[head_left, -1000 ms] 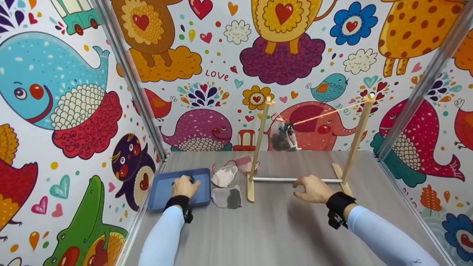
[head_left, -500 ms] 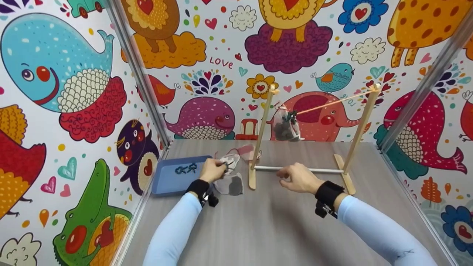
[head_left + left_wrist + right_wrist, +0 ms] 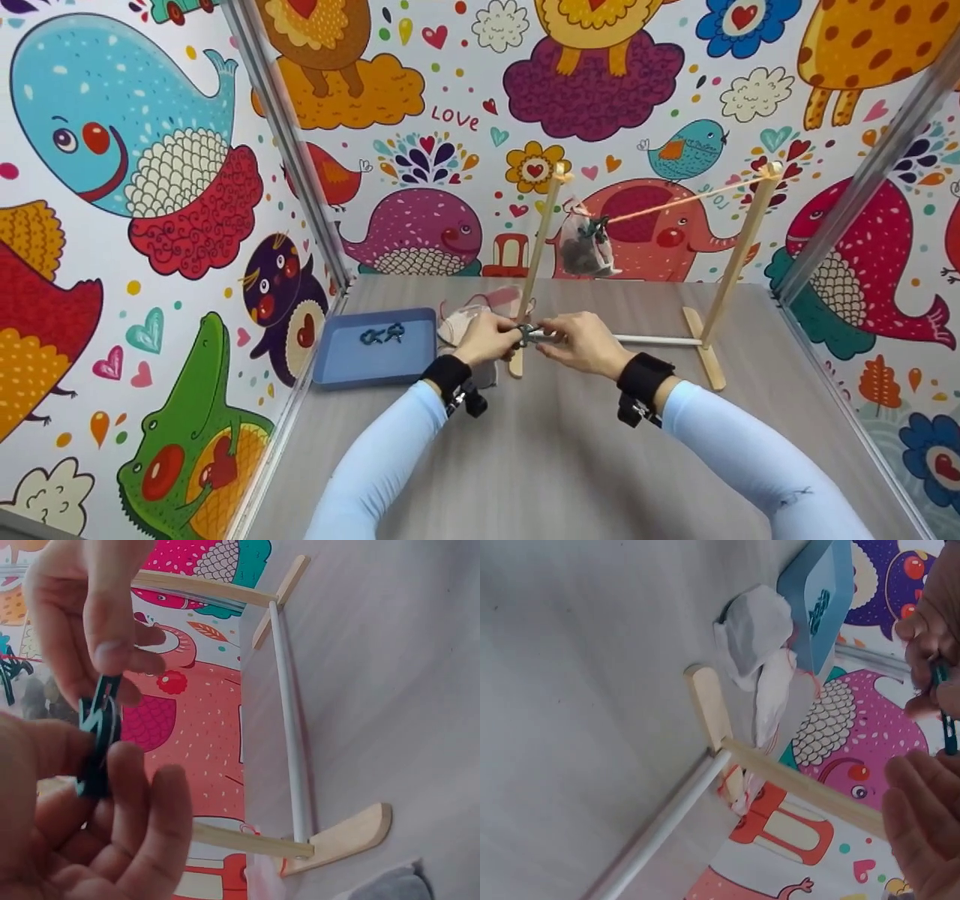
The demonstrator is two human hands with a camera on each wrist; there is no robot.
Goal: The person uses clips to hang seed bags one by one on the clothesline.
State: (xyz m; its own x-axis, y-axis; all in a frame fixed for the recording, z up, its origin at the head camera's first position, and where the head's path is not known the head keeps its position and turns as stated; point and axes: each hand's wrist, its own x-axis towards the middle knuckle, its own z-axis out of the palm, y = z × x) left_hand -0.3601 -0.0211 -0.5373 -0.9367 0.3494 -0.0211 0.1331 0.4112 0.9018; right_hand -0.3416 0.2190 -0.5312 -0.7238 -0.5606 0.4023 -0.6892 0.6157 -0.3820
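A dark green clothes clip (image 3: 97, 739) is up between both hands, over the frame's left foot in the head view. My left hand (image 3: 487, 339) grips its lower part with curled fingers, plain in the left wrist view. The thumb and fingers of my right hand (image 3: 589, 341) pinch its other end. On the blue tray (image 3: 375, 379) to the left lie more dark green clips (image 3: 382, 334). From the orange string (image 3: 682, 201) of a wooden frame hangs a small sheer drawstring bag (image 3: 586, 251), with dark clips at its top and something dark inside.
Several small drawstring bags (image 3: 757, 630) lie between the tray and the frame, partly hidden by my left hand in the head view. The frame has two wooden posts (image 3: 739, 255) joined below by a white rod (image 3: 660, 340). Patterned walls enclose the table (image 3: 555, 465).
My left hand has taken a clip from the tray and brought it right, past the bags. My right hand has moved left to meet it and now pinches the clip too.
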